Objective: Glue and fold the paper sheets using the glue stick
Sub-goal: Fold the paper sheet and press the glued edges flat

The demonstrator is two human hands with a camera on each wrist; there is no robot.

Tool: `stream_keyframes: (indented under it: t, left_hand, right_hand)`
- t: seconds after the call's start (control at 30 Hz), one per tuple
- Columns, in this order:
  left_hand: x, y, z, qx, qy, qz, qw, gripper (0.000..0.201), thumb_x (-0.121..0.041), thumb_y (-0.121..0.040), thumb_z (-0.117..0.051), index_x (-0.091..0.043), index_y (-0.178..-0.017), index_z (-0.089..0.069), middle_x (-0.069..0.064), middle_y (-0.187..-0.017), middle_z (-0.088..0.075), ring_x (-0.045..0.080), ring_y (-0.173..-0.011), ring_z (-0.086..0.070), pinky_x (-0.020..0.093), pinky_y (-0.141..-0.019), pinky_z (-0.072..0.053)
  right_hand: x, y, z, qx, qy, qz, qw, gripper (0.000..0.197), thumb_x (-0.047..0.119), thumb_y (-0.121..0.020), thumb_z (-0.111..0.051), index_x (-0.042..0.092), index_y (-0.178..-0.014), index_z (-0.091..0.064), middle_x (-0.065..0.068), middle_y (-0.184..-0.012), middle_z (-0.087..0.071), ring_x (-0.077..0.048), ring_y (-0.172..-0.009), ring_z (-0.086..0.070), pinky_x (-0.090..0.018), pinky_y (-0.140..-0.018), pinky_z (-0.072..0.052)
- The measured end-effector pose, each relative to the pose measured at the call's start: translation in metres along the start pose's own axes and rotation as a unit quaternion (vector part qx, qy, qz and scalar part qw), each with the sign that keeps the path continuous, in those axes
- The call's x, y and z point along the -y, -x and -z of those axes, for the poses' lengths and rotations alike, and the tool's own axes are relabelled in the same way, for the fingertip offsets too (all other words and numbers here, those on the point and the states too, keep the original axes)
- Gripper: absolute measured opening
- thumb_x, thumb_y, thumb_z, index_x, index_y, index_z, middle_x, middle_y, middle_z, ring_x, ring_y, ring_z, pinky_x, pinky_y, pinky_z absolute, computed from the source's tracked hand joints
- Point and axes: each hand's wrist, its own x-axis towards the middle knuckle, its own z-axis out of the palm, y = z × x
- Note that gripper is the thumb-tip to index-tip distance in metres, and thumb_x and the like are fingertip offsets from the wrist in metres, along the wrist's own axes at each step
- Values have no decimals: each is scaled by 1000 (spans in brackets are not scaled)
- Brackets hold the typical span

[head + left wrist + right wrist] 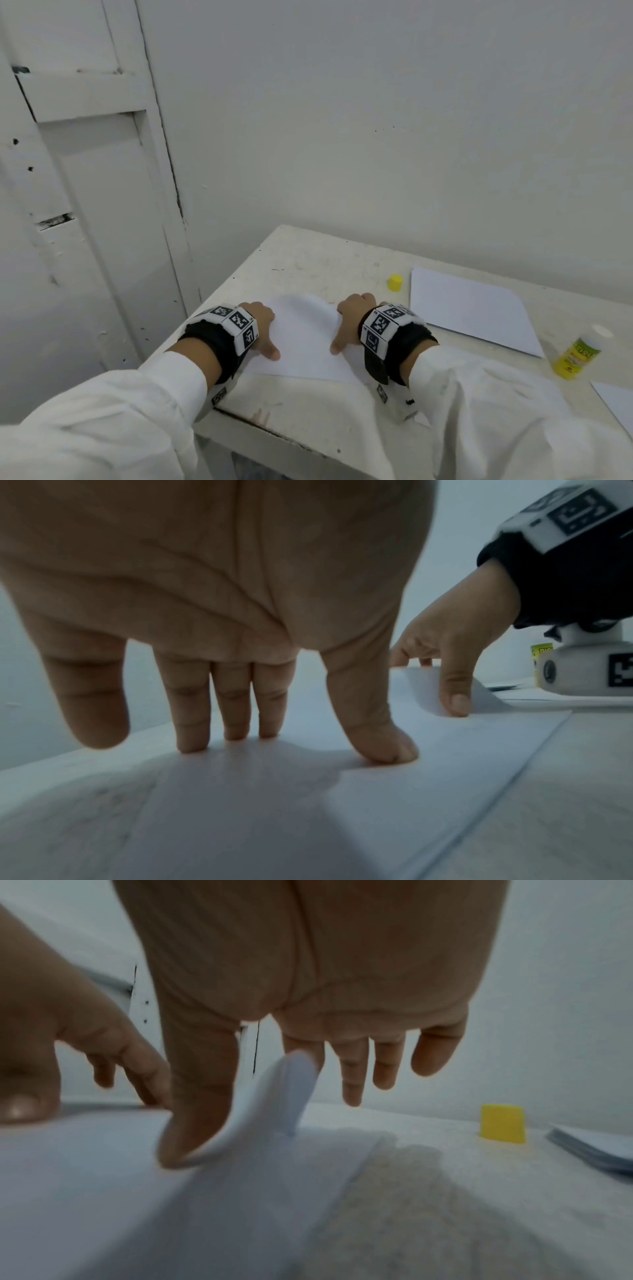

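Observation:
A white paper sheet lies on the table in front of me, between both hands. My left hand presses its left part flat with thumb and straight fingertips. My right hand has its thumb down on the sheet, and a raised flap of the right edge curls up between thumb and straight fingers. The glue stick, yellow-labelled and uncapped, stands at the right, away from both hands. Its yellow cap stands on the table beyond my right hand.
A stack of white sheets lies to the right of the cap. Another sheet's corner shows at the lower right. The table ends just left of my left hand and close in front; a white wall and door stand behind.

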Motion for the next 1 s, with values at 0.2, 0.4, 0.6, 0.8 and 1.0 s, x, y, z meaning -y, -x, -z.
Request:
stream_keyframes:
  t: [0.2, 0.4, 0.6, 0.8, 1.0]
  left_hand:
    - [1, 1, 0, -9, 31, 12, 999, 91, -59, -74, -70, -14, -144, -34, 6, -144, -40, 26, -131, -42, 38, -108, -35]
    - [0, 2, -4, -49, 92, 63, 993, 121, -52, -65, -81, -8, -151, -8, 11, -150, -31, 29, -136, -36, 42, -110, -33]
    - [13, 13, 10, -82, 50, 64, 993, 125, -57, -61, -81, -25, -153, -1, 5, -160, 4, 26, -147, 0, 50, -115, -11]
    - [46, 17, 34, -129, 92, 30, 987, 14, -44, -86, -63, -29, -86, -64, -11, -102, -61, 16, -104, -55, 28, -86, -36]
    - [42, 23, 30, -121, 416, 27, 901, 20, -33, -90, -62, -21, -79, -52, 2, -85, -54, 18, -73, -50, 23, -59, -42]
  right_hand:
    - [-4, 7, -5, -15, -318, -91, 943, 89, 16, -75, -78, 1, -142, -23, -15, -131, -48, -31, -110, -54, -35, -84, -46]
    - [-2, 20, -15, -5, -263, 2, 965, 23, 14, -84, -66, 2, -102, -63, -8, -99, -55, -22, -93, -52, -25, -71, -39]
    - [3, 34, -10, 22, -187, 45, 981, 18, 22, -89, -60, 10, -79, -52, -2, -84, -48, -20, -85, -45, -21, -61, -35]
    - [-4, 35, -14, 31, -257, 22, 966, 47, 35, -89, -60, 6, -125, -55, -7, -99, -59, -18, -76, -55, -22, -69, -43]
    - [-8, 32, -15, 25, -358, -21, 933, 33, 36, -89, -59, 6, -103, -61, -7, -88, -59, -23, -85, -57, -30, -84, -48]
